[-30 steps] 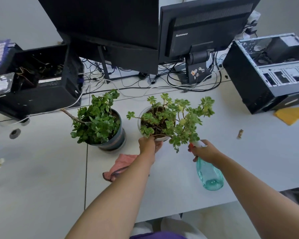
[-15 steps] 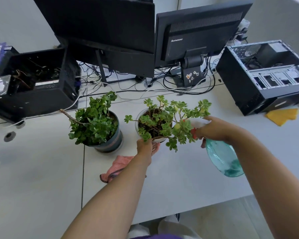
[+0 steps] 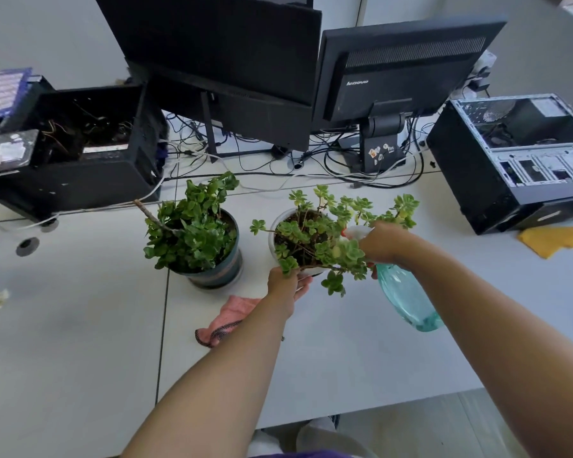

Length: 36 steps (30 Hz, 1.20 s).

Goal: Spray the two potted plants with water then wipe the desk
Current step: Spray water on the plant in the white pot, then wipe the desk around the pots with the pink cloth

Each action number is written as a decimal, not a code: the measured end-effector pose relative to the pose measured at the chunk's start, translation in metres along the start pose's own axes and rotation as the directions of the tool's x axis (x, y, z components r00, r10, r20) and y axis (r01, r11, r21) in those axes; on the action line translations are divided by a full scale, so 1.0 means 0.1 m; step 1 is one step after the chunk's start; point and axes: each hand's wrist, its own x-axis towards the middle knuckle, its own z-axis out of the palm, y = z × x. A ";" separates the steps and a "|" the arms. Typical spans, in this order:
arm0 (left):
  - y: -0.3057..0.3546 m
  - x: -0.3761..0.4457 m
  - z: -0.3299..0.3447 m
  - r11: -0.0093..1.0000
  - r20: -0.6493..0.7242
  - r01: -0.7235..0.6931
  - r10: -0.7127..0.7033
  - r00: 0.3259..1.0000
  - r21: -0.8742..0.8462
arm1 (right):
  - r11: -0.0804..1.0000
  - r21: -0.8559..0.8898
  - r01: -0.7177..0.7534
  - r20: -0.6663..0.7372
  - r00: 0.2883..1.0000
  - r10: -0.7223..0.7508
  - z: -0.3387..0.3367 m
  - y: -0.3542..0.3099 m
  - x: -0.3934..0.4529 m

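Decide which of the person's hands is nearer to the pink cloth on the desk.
Left. The left hand grips the white pot's near rim, just above the pink cloth. The right hand holds the spray bottle farther off, on the plant's right side.

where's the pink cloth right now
The pink cloth lies on the white desk in the head view, just in front of the dark green pot, partly under the left forearm.

Bare desk (image 3: pixel 80 342) near edge; monitors (image 3: pixel 394 71), cables (image 3: pixel 344 173) block behind pots (image 3: pixel 212 269).
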 end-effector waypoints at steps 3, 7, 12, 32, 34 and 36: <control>0.00 0.01 0.00 1.000 0.001 -0.017 0.017 1.000 0.002 | 1.000 -0.013 -0.027 -0.034 0.999 0.026 0.04 0.05 0.04; -0.02 0.01 0.02 0.999 -0.027 -0.045 0.045 0.999 0.005 | 0.998 -0.037 0.041 0.020 0.999 -0.040 0.04 0.05 -0.04; -0.01 0.03 0.04 0.998 -0.051 -0.044 0.046 0.998 0.035 | 0.971 0.239 -0.010 -0.044 0.999 0.021 0.12 0.29 -0.12; -0.20 -0.04 0.55 0.991 -0.048 -0.048 0.054 0.997 0.129 | 0.830 0.549 -0.101 -0.459 0.793 0.400 1.05 2.09 0.45; -0.22 -0.10 0.52 0.986 -0.031 -0.035 0.040 0.999 0.160 | 0.836 0.545 -0.070 -0.469 0.801 0.373 1.13 2.06 0.46; -0.21 -0.17 0.46 0.986 -0.041 -0.021 0.029 0.999 0.168 | 0.795 0.605 -0.045 -0.445 0.809 0.384 1.21 2.02 0.47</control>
